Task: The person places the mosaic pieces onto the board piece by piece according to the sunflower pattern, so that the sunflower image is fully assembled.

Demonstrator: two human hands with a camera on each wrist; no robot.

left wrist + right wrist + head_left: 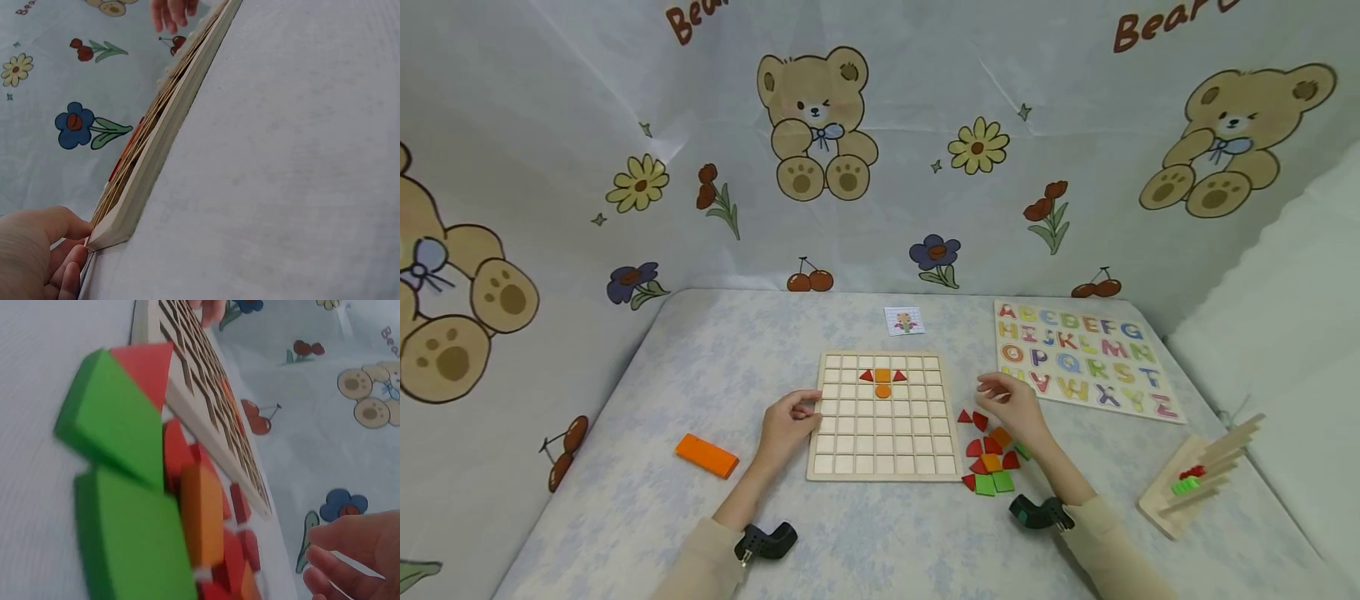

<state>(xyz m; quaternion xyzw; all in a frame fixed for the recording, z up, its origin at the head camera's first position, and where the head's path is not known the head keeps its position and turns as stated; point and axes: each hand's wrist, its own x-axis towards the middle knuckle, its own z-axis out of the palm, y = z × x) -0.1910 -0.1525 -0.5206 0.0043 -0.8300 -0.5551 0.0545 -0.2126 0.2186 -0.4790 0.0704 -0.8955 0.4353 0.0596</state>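
A square wooden grid board (883, 477) lies on the table. In its upper cells sit an orange square (883, 376), an orange disc (883, 391) and two red triangles, one on each side of the square. My left hand (792, 423) pinches the board's left edge; in the left wrist view its fingertips (81, 232) are right at the corner of the rim. To the right of the board, my right hand (1011, 407) hovers with relaxed fingers and holds nothing. Beneath and before it is a loose pile of red, orange and green blocks (992, 462).
A small picture card (905, 321) lies behind the board. At the back right is an alphabet board (1078, 354), with a wooden peg stand (1180, 492) holding red and green pieces nearer the front. An orange block (707, 456) lies left of my left hand.
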